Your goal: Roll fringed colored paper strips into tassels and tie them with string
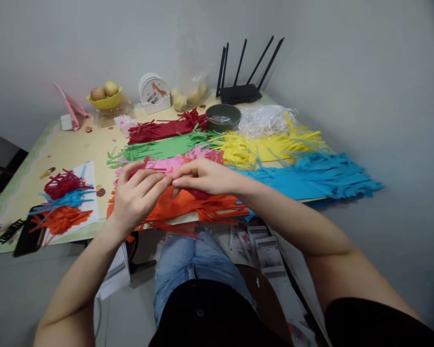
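My left hand (139, 195) and my right hand (202, 177) meet above the table, fingertips pinched close together. Between them is a piece of red fringed paper (198, 194), mostly covered by the fingers. Orange fringed paper (181, 205) lies right under my hands. Just behind them is pink fringed paper (166, 161), partly hidden. Green fringed paper (162, 147) and dark red fringed paper (164, 130) lie farther back. On the right are yellow fringed paper (271, 147) and blue fringed paper (304, 178).
At left, red, blue and orange paper tassels (67, 193) rest on a white sheet beside a dark phone (27, 241). A dark green bowl (223, 118), white stringy strands (265, 120), a black router (240, 94) and a yellow fruit bowl (106, 100) stand toward the back.
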A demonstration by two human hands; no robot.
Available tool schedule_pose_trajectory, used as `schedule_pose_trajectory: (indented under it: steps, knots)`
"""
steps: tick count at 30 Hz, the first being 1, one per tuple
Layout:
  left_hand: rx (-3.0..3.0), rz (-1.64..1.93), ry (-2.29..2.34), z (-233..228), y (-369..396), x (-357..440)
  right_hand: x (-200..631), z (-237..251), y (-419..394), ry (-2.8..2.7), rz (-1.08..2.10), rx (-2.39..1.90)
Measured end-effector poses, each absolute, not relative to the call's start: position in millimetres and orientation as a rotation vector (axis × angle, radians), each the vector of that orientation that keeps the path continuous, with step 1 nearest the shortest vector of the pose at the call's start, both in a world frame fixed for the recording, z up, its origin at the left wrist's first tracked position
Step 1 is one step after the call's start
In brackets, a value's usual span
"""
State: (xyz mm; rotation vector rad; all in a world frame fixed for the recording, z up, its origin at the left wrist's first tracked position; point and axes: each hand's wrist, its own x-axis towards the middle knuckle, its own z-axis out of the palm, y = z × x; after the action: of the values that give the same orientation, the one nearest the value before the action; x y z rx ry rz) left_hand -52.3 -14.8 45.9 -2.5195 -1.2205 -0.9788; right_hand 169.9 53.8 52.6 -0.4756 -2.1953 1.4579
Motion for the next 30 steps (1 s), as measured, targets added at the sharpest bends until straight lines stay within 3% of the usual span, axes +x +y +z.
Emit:
schedule_pose_trajectory:
  steps: [4, 8, 12, 17, 25, 27, 30]
  knots:
    - [-2.342, -1.144, -1.154, 36, -15, -55, 152, 33, 48, -1.789, 1.86, -0.387]
    - [-2.187, -1.337, -1.178, 28, -14, -47, 144, 28, 40, -1.559, 1.907, -0.355]
    - [-2.133, -1.759, -1.499, 29, -8, -32, 134, 34, 42, -1.403, 1.885, -0.305]
    - [-2.015, -2.281, -1.832, 38, 16, -19, 119, 37, 66, -1.404, 1.55, -0.291]
    - [-1.735, -2.357, -1.79, 33, 69, -19, 124, 34, 118, -1.833, 0.883, -0.411]
    - [-1.599, -2.581, -1.69, 40, 78, -34, 144, 37, 163, -1.991, 0.62, -0.595]
    - [-1.523, -2.947, -1.719, 57, 80, -61, 188, 36, 254, -2.046, 0.292, -1.382]
